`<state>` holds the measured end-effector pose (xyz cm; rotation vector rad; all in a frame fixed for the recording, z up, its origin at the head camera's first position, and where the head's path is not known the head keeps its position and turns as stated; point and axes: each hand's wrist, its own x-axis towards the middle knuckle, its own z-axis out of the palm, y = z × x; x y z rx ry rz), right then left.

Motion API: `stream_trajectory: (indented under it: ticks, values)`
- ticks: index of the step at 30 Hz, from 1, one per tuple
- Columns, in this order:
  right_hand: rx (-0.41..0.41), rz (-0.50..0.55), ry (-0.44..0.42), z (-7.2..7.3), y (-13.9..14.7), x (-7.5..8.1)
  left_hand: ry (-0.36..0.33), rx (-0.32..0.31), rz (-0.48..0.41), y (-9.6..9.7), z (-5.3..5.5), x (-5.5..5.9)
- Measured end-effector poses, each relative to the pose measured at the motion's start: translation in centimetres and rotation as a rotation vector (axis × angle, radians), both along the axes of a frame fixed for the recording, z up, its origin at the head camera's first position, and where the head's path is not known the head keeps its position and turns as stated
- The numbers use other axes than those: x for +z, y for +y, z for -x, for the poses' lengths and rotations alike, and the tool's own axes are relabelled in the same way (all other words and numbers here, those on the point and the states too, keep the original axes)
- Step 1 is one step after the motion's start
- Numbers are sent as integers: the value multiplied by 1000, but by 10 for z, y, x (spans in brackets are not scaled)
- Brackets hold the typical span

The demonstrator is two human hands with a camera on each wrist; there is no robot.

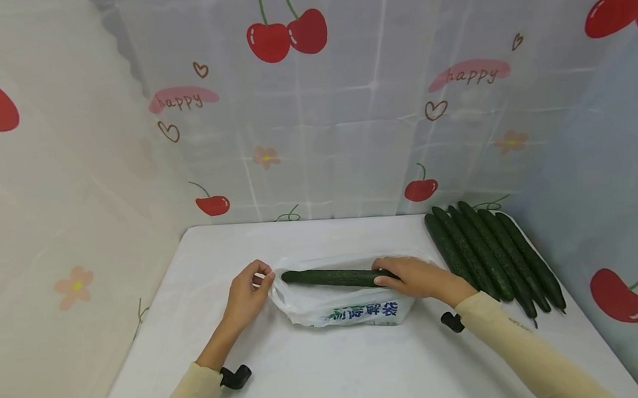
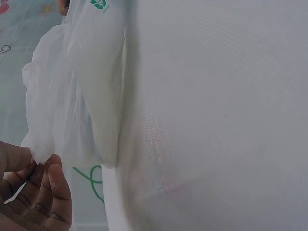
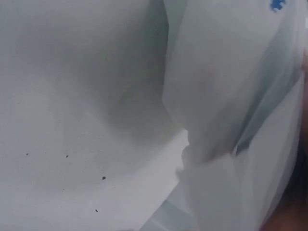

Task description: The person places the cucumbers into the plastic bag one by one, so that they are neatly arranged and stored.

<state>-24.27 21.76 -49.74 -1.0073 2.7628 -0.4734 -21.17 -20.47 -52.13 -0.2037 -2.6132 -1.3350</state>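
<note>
A white plastic bag (image 1: 314,310) with blue and green print lies across the middle of the table. My left hand (image 1: 250,291) pinches its left edge between thumb and fingers; the left wrist view shows the gathered plastic (image 2: 45,139) at the fingertips. One long dark green cucumber (image 1: 328,277) lies sideways over the bag's opening, its left end near my left hand. With fingers and thumb around its right end, my right hand (image 1: 417,276) grips the cucumber. In the right wrist view, bag film (image 3: 216,72) covers much of the right side, and the hand shows only at the edge.
Several cucumbers (image 1: 489,253) lie side by side at the table's right, close to my right forearm. The white table (image 1: 328,373) ends at a back curtain (image 1: 348,131) printed with cherries. Curtains also hang at both sides. Small dark specks (image 3: 103,178) dot the tabletop.
</note>
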Motion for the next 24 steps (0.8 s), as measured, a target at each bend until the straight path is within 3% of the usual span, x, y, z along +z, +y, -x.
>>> stream_trajectory:
  ticks: [6,13,18,24]
  values:
    - [-108,-75,43,-2,1,0,-4,-1,3,0,0,1]
    - [-214,-171,182,-6,-2,-4,4,-10,39,2,-1,2]
    - [-300,-182,212,-10,-5,-2,14,-24,40,3,0,1]
    - [-278,-132,295,-12,-7,6,34,-20,36,3,1,1]
